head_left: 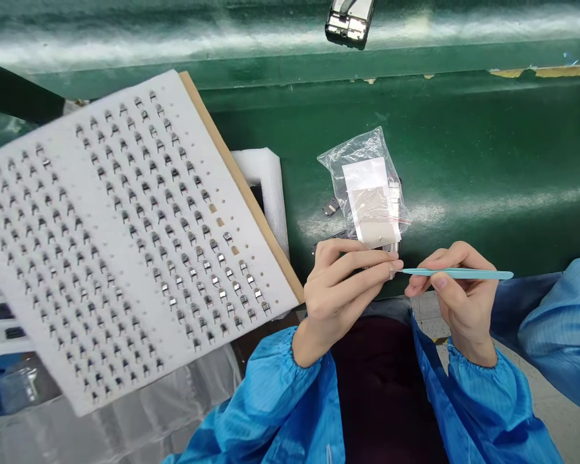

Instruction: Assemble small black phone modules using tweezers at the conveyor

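Head view. Item: right hand (466,306), thumb and fingers clamped on tweezers (478,274), whose tips point to nine o'clock. Item: left hand (341,277), fingers together, fingertips pinched about a small pale piece (392,274) at three o'clock of that hand, by the tweezer tips; too small to identify, and whether the tips touch it cannot be told. Item: board (94,206), white, tilted, at nine o'clock of the left hand, set with rows of clips (145,187). Item: foam (276,200), white, at ten o'clock, partly hidden by the board. Item: bag (362,145), clear, papers inside, just beyond the left hand at twelve o'clock. Item: chip (331,207), dark, at the bag's nine o'clock. Item: device (350,26), far off at twelve o'clock. Risks, as judged: too hard a squeeze could flick the piece away; a slack pinch could drop it off the bench; a slipped tip could prick a finger; a left elbow swung towards nine o'clock could knock the board and loosen clips.
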Available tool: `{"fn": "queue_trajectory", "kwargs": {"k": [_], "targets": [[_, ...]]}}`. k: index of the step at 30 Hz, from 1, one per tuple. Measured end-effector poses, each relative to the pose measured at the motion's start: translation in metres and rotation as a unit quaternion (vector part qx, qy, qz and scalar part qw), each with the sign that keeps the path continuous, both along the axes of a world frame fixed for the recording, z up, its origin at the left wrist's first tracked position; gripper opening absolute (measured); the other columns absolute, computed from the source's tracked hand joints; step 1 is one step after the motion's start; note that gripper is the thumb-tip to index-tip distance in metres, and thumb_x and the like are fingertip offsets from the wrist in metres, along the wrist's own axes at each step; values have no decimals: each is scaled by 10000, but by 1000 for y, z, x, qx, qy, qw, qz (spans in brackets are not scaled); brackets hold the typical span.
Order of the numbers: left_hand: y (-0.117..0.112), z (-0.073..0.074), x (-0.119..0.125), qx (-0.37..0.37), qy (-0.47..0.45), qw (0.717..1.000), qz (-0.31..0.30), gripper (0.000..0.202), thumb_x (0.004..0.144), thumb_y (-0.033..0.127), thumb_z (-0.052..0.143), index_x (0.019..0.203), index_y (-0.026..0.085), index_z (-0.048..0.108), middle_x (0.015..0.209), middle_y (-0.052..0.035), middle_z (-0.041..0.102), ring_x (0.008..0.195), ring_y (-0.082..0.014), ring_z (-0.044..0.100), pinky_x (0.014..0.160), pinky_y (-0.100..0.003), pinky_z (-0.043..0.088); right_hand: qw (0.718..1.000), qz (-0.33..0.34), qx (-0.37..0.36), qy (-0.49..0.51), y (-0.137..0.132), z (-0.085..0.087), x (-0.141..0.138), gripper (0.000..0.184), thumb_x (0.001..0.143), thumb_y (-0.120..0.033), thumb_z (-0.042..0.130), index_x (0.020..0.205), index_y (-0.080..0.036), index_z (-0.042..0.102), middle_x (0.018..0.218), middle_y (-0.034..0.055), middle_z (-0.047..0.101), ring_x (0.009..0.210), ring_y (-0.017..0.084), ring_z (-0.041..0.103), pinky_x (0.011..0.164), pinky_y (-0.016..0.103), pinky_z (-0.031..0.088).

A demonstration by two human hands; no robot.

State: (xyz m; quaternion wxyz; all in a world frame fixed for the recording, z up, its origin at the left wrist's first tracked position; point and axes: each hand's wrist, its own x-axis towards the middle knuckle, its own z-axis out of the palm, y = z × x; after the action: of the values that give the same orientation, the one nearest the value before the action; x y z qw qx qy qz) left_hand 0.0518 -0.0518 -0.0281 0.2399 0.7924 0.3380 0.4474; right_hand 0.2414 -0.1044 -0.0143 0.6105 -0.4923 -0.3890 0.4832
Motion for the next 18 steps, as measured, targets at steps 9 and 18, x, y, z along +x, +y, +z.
{"fn": "queue_trajectory", "kwargs": {"k": [9, 18], "targets": [[15, 12, -11, 38, 202, 971, 119, 476, 997, 210, 844, 1443, 221, 678, 1369, -169, 776, 1205, -369, 704, 990, -528, 594, 998, -57, 18, -9, 2, -12, 17, 134, 981, -327, 857, 924, -235, 778, 789, -1, 836, 612, 183, 812, 548, 273, 692], [29, 12, -1, -10, 383, 919, 92, 659, 913, 246, 913, 1503, 145, 637, 1527, -256, 667, 1181, -429, 702, 853, -493, 590, 989, -143, -12, -28, 9, -49, 40, 199, 908, -377, 901, 918, -220, 779, 766, 10, 842, 605, 224, 825, 557, 317, 705]]}}
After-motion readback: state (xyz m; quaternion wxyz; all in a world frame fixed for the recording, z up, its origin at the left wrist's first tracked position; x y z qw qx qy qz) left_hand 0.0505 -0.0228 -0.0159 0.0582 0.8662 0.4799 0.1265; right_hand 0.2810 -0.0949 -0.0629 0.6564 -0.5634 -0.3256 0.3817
